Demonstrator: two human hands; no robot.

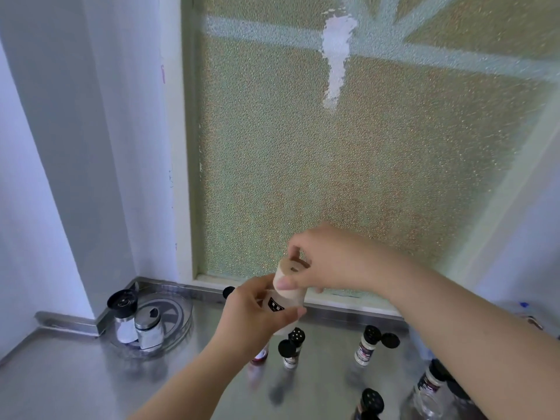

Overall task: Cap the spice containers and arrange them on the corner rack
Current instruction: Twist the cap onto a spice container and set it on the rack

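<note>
The left hand grips a pale shaker by its body, fingers and thumb curled round it, holding it up over the steel counter in front of the frosted window. The right hand pinches the tan lid at the shaker's top — whether the lid is fully seated or only resting there cannot be told, as the fingers hide its edge.

The step in hand looks like capping this shaker. The round rack sits in the left corner of the counter, and two jars stand on it: one with a black cap and one with a metal lid, just beside each other at the rack's near left side. Well apart from the rack, to the right and below the hands, more small jars stand on the counter with black flip lids hanging open — one at centre, one further right, others at the bottom edge, partly cut off.

The next move probably calls for pressing or twisting the lid until it sits flush, the left hand keeping the shaker upright so nothing spills, then carrying it left to a bare spot on the rack, clear of the two jars there
</note>
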